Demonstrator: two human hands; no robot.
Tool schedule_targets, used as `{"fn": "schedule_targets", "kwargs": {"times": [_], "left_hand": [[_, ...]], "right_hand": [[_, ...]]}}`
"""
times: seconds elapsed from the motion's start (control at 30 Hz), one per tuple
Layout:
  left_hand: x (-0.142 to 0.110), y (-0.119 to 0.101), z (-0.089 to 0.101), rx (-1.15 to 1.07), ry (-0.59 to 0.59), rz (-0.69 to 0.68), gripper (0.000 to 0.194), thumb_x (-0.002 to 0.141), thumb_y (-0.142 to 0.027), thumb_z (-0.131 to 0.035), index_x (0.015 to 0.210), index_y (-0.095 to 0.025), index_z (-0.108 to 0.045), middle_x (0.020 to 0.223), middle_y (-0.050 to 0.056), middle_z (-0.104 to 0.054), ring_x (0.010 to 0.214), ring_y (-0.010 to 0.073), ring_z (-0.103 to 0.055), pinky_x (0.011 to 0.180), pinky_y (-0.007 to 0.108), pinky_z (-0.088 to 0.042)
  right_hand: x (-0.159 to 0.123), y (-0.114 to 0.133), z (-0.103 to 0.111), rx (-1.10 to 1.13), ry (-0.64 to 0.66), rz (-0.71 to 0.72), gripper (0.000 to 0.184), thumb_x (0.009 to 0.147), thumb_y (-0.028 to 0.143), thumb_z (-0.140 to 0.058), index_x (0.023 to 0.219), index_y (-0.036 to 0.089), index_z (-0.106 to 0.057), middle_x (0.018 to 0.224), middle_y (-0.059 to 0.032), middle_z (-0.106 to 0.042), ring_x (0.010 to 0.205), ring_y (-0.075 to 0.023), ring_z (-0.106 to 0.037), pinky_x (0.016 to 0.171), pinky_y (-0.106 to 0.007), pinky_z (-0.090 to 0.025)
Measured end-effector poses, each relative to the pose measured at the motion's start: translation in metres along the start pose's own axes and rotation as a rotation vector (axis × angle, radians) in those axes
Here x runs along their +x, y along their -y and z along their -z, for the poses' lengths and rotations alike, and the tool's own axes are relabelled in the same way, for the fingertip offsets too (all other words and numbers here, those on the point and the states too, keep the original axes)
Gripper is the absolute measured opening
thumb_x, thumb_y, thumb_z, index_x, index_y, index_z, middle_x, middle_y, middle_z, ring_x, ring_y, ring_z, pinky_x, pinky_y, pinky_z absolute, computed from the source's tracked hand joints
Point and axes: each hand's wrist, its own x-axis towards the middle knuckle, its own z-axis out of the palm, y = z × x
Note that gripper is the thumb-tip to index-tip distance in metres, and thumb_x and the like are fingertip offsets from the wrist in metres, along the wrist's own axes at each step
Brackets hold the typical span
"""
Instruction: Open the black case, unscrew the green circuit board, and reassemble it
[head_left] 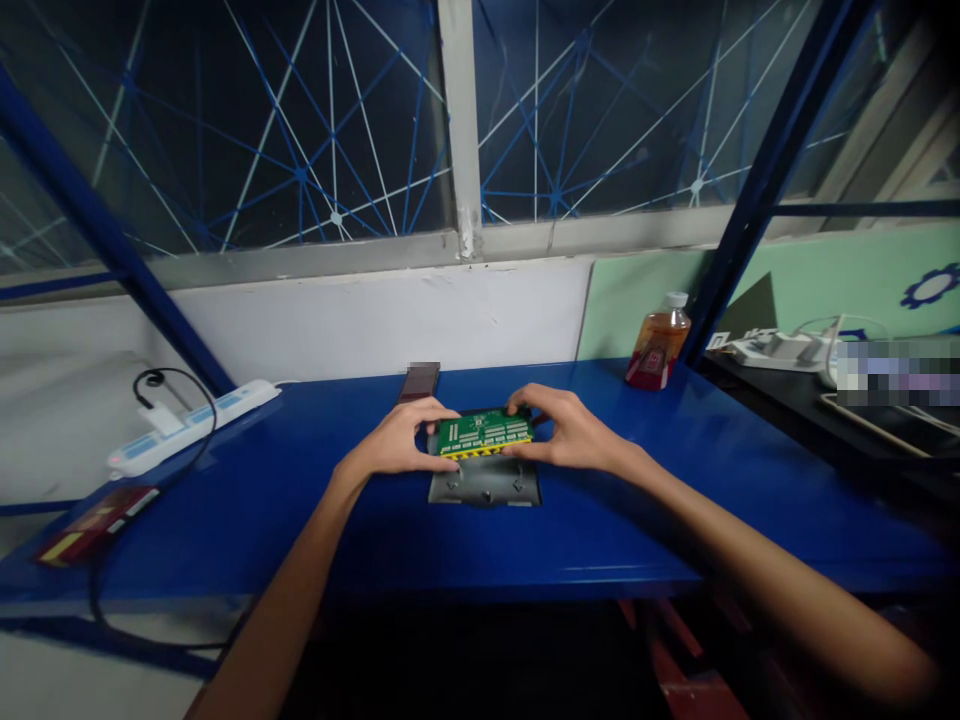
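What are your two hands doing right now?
Left hand: closed on the green board's left end.
Right hand: closed on its right end.

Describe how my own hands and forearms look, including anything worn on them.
The left hand and right hand are ungloved, with slim fingers. The left forearm and right forearm show no sleeves, watch or bracelet; any small ring is too blurred to tell.
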Motion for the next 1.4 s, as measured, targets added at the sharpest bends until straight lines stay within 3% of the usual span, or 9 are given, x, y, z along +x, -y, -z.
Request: {"fn": "schedule_targets", "kwargs": {"times": [0.23, 0.53, 0.93, 1.13, 1.4], "left_hand": [[-0.01, -0.006, 0.0, 0.019, 0.163, -0.002, 0.061, 0.061, -0.05, -0.077, 0.115, -0.026, -0.065, 0.109, 0.007, -0.057, 0.097, 0.0247, -0.055, 0.084, 0.037, -0.043], [-0.027, -0.001, -0.01, 0.149, 0.174, 0.063, 0.064, 0.062, -0.06, -0.073, 0.118, -0.03, -0.063, 0.116, 0.007, -0.053, 0.108, 0.0294, -0.049, 0.089, 0.039, -0.04], [-0.029, -0.006, -0.021, 0.144, 0.122, 0.048, 0.064, 0.064, -0.061, -0.071, 0.119, -0.031, -0.062, 0.121, 0.007, -0.052, 0.112, 0.0314, -0.048, 0.092, 0.042, -0.038], [-0.025, -0.012, -0.026, 0.209, 0.104, 0.002, 0.053, 0.071, -0.061, -0.067, 0.115, -0.031, -0.065, 0.127, 0.005, -0.057, 0.118, 0.0343, -0.047, 0.098, 0.05, -0.03], [-0.026, -0.01, -0.028, 0.17, 0.104, -0.001, 0.049, 0.073, -0.057, -0.066, 0.115, -0.032, -0.066, 0.124, 0.006, -0.061, 0.114, 0.0334, -0.052, 0.097, 0.051, -0.032]], "right_hand": [[-0.016, 0.01, -0.008, -0.263, 0.1, 0.08, 0.045, 0.074, 0.055, -0.063, 0.097, 0.016, -0.059, 0.088, -0.0074, -0.061, 0.079, -0.0208, -0.055, 0.066, -0.032, -0.041], [-0.02, 0.01, -0.026, -0.356, 0.226, 0.16, 0.049, 0.076, 0.062, -0.056, 0.088, 0.015, -0.061, 0.083, -0.0082, -0.06, 0.079, -0.0217, -0.05, 0.064, -0.032, -0.038], [-0.017, 0.01, -0.014, -0.346, 0.26, 0.16, 0.043, 0.073, 0.056, -0.061, 0.087, 0.016, -0.062, 0.083, -0.0083, -0.058, 0.079, -0.0226, -0.049, 0.062, -0.033, -0.037], [-0.019, 0.007, -0.015, -0.372, 0.243, 0.162, 0.055, 0.07, 0.065, -0.062, 0.091, 0.014, -0.064, 0.106, -0.0147, -0.057, 0.089, -0.0257, -0.052, 0.065, -0.035, -0.041], [-0.019, 0.004, -0.018, -0.337, 0.273, 0.14, 0.051, 0.072, 0.061, -0.063, 0.093, 0.014, -0.064, 0.1, -0.0128, -0.058, 0.087, -0.0243, -0.054, 0.067, -0.035, -0.043]]}}
